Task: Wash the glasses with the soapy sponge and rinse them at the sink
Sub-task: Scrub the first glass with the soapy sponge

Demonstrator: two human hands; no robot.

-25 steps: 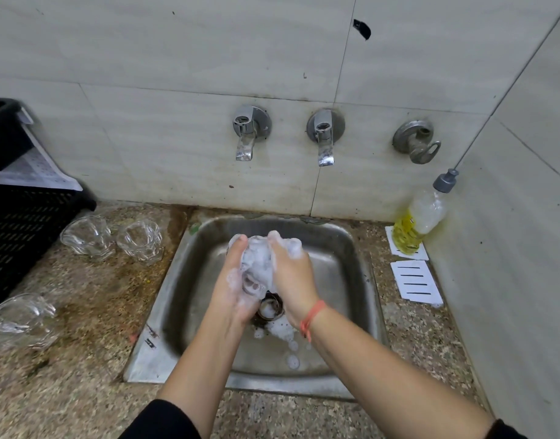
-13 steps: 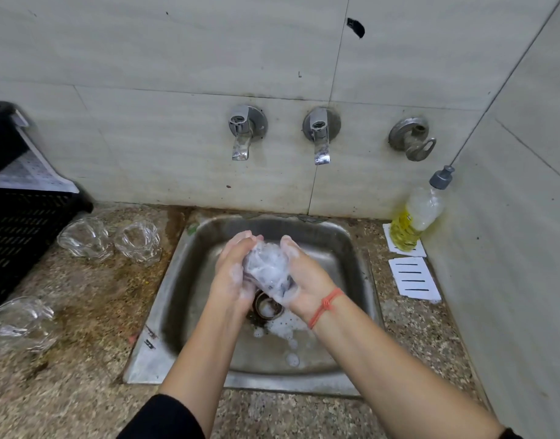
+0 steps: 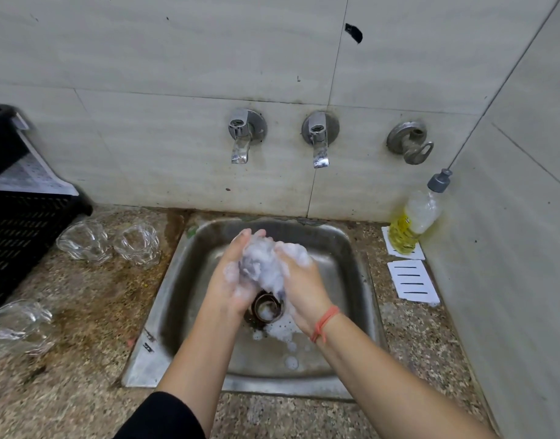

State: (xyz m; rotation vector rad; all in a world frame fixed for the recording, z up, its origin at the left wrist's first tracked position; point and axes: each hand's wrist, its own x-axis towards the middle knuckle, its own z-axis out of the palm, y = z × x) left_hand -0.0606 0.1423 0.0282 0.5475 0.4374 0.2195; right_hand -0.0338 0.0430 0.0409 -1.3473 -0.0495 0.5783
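Observation:
Over the steel sink (image 3: 152, 315), both my hands hold one clear glass (image 3: 261, 264) that is covered in white foam. My left hand (image 3: 229, 280) cups it from the left with curled fingers. My right hand (image 3: 304, 283) wraps it from the right, its fingertips buried in foam. I cannot make out a sponge under the suds. Foam blobs lie round the drain (image 3: 267, 308). Three more clear glasses rest on the counter to the left: two near the wall (image 3: 82, 239) (image 3: 137, 245) and one nearer me (image 3: 19, 321).
Two taps (image 3: 240, 134) (image 3: 318, 137) and a valve (image 3: 410, 142) stick out of the tiled wall, with no water running. A yellow soap bottle (image 3: 413, 223) and white slotted cards (image 3: 411, 280) sit at the right. A black crate (image 3: 15, 229) stands at the left.
Both hands have kept the glass between them over the drain and shifted round it, the right fingers moving up over its top. More foam covers the glass.

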